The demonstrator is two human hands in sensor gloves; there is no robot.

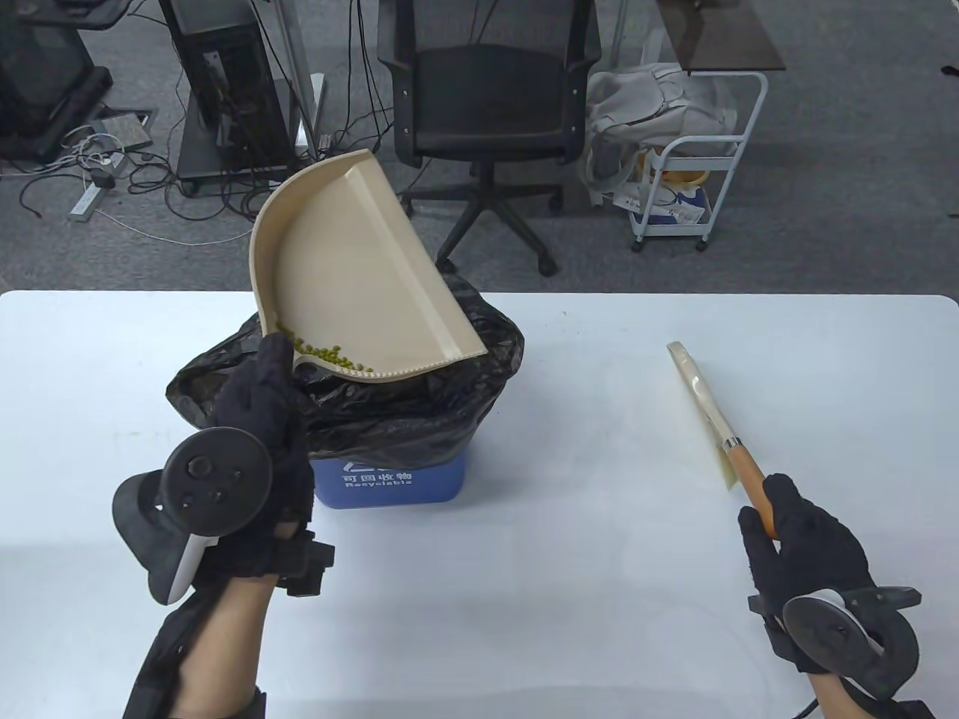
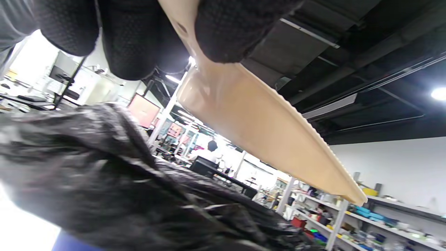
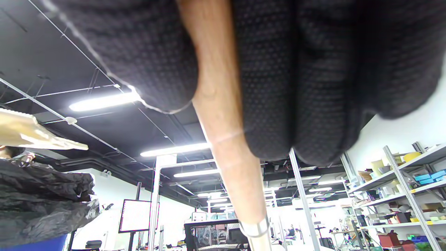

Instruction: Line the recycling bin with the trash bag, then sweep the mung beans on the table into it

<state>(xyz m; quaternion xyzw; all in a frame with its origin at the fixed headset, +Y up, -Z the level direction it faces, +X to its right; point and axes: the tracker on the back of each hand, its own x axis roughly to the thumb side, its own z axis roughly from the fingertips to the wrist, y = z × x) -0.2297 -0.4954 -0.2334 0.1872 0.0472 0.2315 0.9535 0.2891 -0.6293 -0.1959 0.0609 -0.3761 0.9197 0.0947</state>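
A blue recycling bin [image 1: 389, 483] lined with a black trash bag [image 1: 419, 397] stands on the white table [image 1: 584, 569], left of centre. My left hand [image 1: 262, 427] grips the handle of a beige dustpan [image 1: 352, 277], tipped steeply over the bag. Green mung beans [image 1: 330, 356] lie gathered at the pan's low corner. In the left wrist view the dustpan [image 2: 264, 129] crosses above the bag [image 2: 104, 181]. My right hand [image 1: 802, 547] holds the wooden handle of a small brush [image 1: 712, 408] that lies on the table at the right; its handle [image 3: 226, 139] runs down the right wrist view.
Beyond the table's far edge stand a black office chair [image 1: 487, 97], a white wire cart [image 1: 689, 187] and a dark equipment stand [image 1: 225, 82] with cables on the floor.
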